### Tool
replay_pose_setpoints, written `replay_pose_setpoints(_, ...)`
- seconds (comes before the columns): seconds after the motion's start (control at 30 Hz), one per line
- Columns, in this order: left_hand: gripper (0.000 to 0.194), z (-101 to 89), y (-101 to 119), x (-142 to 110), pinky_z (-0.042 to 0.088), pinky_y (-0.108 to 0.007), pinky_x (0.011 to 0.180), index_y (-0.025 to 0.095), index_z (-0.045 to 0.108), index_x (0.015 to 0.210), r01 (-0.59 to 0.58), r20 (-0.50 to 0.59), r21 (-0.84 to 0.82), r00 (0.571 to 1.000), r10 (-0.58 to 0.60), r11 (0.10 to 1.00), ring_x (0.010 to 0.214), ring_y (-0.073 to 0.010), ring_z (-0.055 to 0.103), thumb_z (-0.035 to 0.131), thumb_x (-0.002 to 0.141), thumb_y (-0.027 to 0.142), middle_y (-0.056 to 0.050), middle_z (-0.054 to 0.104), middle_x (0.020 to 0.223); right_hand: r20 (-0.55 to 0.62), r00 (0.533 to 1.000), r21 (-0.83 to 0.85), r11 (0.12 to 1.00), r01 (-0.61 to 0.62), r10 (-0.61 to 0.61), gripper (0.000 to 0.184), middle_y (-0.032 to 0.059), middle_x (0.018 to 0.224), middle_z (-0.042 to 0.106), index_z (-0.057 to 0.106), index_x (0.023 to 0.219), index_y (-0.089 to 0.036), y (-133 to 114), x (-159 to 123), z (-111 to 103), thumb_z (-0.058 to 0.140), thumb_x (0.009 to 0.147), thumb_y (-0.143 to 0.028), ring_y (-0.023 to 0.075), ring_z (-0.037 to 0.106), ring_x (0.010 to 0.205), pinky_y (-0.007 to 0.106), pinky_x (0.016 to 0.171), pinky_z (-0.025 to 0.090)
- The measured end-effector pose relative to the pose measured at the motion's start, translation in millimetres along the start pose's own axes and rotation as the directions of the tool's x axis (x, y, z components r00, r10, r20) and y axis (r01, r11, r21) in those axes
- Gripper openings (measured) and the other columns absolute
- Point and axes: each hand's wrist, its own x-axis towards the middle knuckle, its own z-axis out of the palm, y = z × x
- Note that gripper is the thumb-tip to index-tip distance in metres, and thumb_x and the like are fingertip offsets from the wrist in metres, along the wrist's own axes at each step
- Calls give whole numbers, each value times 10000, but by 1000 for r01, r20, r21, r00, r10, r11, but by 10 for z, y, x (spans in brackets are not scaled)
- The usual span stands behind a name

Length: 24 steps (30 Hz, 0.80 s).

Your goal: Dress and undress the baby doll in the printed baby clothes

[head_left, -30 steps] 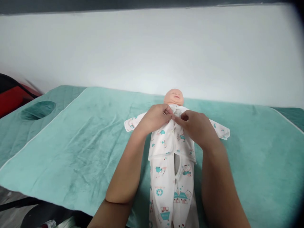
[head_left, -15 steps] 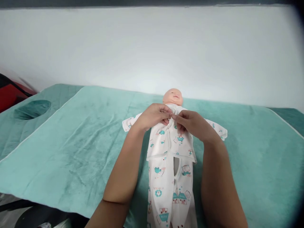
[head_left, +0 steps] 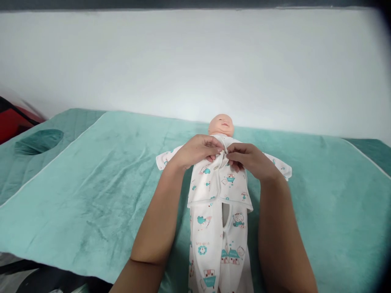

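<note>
A baby doll point(head_left: 220, 124) lies on its back, head toward the wall, dressed in a white printed jacket point(head_left: 210, 183) and matching split-crotch trousers point(head_left: 204, 236). At the upper chest, my left hand point(head_left: 203, 149) pinches one front edge of the jacket. Opposite it, my right hand point(head_left: 246, 158) has its fingers closed on the other front edge, close to the left fingertips. A small gap between the two edges shows there. Lower down, the jacket's front edges lie together. Both sleeves stretch out sideways, and the trouser legs run toward me past the bottom of the view.
Green plush cloth point(head_left: 100, 183) covers the bed, wrinkled to the left. A face hole point(head_left: 39, 141) dips into the bed at far left. Behind stands a white wall point(head_left: 183, 61). Something red and black point(head_left: 14, 122) sits at the left edge.
My two hands have drawn slightly apart at the chest, and the jacket's front edges now show between my fingertips. The doll lies as before.
</note>
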Motion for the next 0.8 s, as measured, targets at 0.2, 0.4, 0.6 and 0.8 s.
replay_pose_setpoints(0.2, 117, 20, -24, 17, 468, -215, 563, 139, 704, 880, -23, -15, -14, 1000, 23, 1000, 591, -73, 552, 677, 817, 234, -20, 630, 749, 15, 999, 87, 995, 45, -47, 144, -30, 614, 592, 603, 736, -186, 110, 42, -23, 639, 809, -305, 83, 526, 466, 214, 430, 334)
replay_pose_setpoints(0.4, 98, 21, -35, 34, 442, -217, 546, 141, 677, 844, -24, -17, 1, 1000, 24, 1000, 565, -73, 541, 684, 811, 232, -2, 593, 683, 32, 998, 112, 992, 57, -60, 198, -29, 586, 605, 627, 726, -181, 152, 65, -26, 678, 804, -356, 84, 537, 447, 211, 399, 318)
replay_pose_setpoints(0.6, 126, 28, -42, 45, 447, -220, 537, 140, 648, 803, -30, -23, 6, 999, 31, 1000, 560, -77, 547, 699, 800, 255, -5, 591, 677, 57, 997, 134, 990, 51, -59, 251, 0, 654, 644, 651, 749, -169, 169, 58, -43, 629, 849, -397, 85, 564, 476, 210, 410, 343)
replay_pose_setpoints(0.8, 121, 31, -55, 46, 438, -218, 530, 141, 649, 781, -17, -31, 6, 999, 18, 1000, 557, -75, 538, 698, 795, 251, -10, 599, 682, 16, 997, 150, 986, 75, -78, 219, -60, 564, 555, 626, 874, -198, 173, 66, -24, 719, 792, -378, 88, 531, 429, 205, 378, 323)
